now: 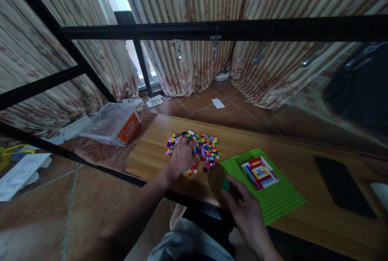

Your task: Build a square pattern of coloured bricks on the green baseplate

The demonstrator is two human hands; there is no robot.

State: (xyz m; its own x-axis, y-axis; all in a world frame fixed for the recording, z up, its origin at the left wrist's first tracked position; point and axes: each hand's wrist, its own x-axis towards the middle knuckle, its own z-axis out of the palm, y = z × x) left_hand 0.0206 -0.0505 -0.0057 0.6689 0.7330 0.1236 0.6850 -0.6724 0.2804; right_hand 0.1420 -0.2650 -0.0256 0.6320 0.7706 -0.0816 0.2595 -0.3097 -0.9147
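Observation:
My left hand (183,156) reaches into a loose pile of small coloured toy bricks (207,148), palm down. Its fingers stretch out over the bricks, and the fingertips are partly hidden among them. Between thumb and fingers, my right hand (244,202) pinches a dark green toy brick (226,184) just above the table's near edge. Beside that hand lies a light green studded baseplate (286,202). A flat square of built-up bricks (260,173), with concentric rings in red, white, yellow, blue and magenta, sits on the baseplate.
The wooden table (151,148) carries a dark flat slab (344,186) at the right. A clear plastic box (104,121) with an orange label stands left of it. A black metal bar (194,31) crosses in front of striped curtains (206,63). White packaging (21,176) lies on the tiled floor.

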